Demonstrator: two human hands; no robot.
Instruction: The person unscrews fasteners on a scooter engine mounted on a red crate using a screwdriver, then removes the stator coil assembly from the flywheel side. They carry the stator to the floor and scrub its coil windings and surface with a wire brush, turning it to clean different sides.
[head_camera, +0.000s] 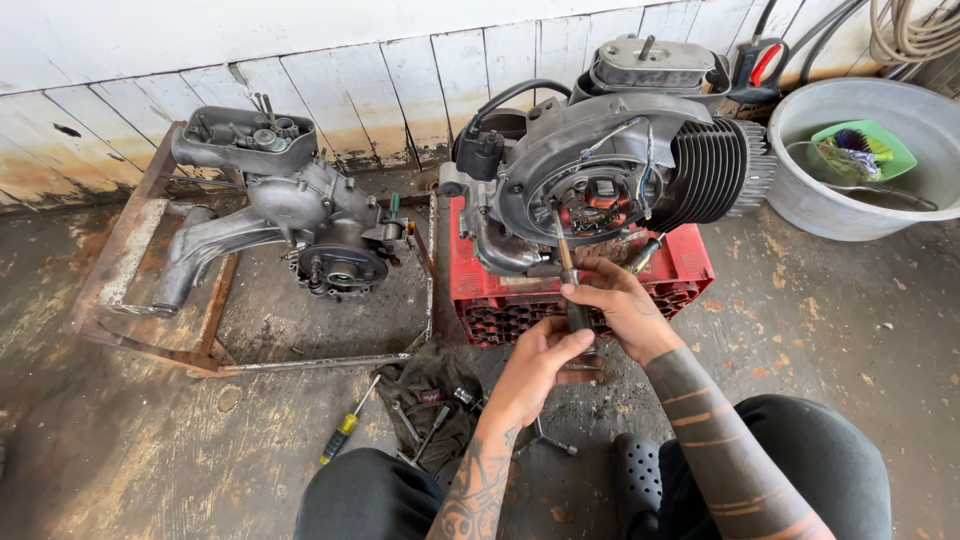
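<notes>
I gripped the screwdriver (570, 275) with both hands (600, 320), tip at the engine (620, 170) stator; a slip risked gouging its windings.

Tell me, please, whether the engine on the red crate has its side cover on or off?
Off. The engine on the red crate shows its bare round plate with coils and wires, and both hands hold a screwdriver against it.

No packages, labels, signs, screens visible

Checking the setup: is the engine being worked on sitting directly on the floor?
No, the engine rests on a red plastic crate, not the floor.
</notes>
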